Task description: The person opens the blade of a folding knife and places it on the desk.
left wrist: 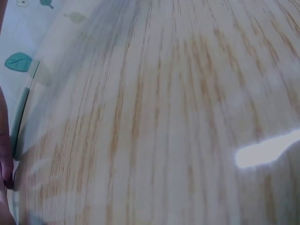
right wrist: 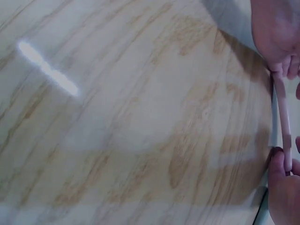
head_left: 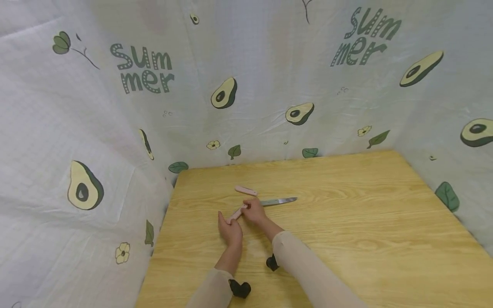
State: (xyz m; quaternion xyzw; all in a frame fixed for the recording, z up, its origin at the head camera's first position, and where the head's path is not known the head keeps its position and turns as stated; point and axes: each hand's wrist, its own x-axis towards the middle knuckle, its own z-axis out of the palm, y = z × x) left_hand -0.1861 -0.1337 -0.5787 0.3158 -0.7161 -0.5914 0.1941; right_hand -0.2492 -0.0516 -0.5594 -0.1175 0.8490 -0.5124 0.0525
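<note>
Both hands hold a slim pink folding knife [head_left: 238,212] between them, just above the table. My left hand [head_left: 231,233] grips its lower end, and my right hand [head_left: 254,211] pinches the upper end between thumb and fingers. The right wrist view shows the pink knife [right wrist: 282,110] edge-on along the right border, a hand at each end. Beyond the right hand lies a green-handled knife [head_left: 271,202], its blade out and pointing right. A second pink folding knife [head_left: 245,190], folded up, lies behind the hands. Only part of a hand [left wrist: 4,154] shows at the left wrist view's edge.
The wood-grain table [head_left: 346,222] stretches to the right and toward the front. White cloth [head_left: 254,55] printed with avocados and leaves hangs along the back and both sides. A black strap piece [head_left: 240,289] hangs at the left sleeve, another [head_left: 271,262] at the right.
</note>
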